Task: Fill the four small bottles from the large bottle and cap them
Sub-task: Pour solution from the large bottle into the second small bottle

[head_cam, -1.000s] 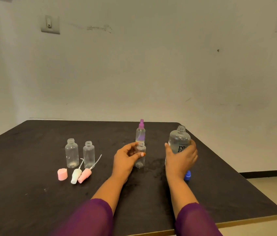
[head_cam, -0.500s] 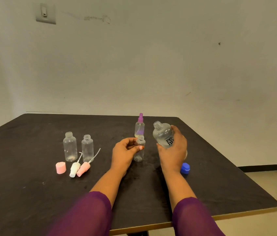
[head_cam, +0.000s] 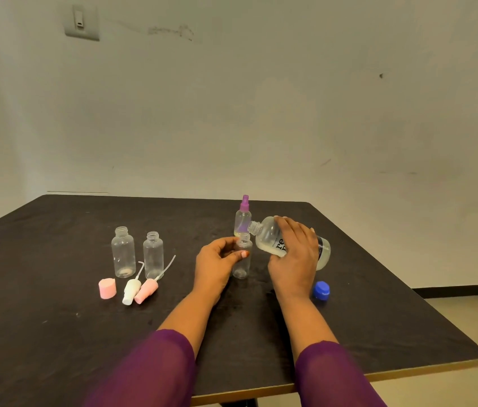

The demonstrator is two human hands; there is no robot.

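My right hand [head_cam: 293, 257] grips the large clear bottle [head_cam: 270, 239], tipped almost flat with its open neck just above the mouth of a small open bottle [head_cam: 242, 259]. That small bottle stands upright on the black table [head_cam: 55, 333], held between the thumb and fingers of my left hand [head_cam: 217, 262]. Behind it stands a small bottle with a purple spray cap [head_cam: 243, 218]. Two more small open bottles [head_cam: 123, 252] [head_cam: 153, 254] stand at the left. Pale liquid lies in the large bottle's lower side.
In front of the two left bottles lie a pink cap [head_cam: 107, 288], a white spray top [head_cam: 131, 290] and a pink spray top [head_cam: 146, 290]. A blue cap [head_cam: 321, 290] lies right of my right wrist. The table's front edge [head_cam: 408, 371] runs near my sleeves.
My right hand lifted the large bottle off the table and tipped it leftward, bringing its neck over the small bottle. My left hand kept its hold on the small bottle.
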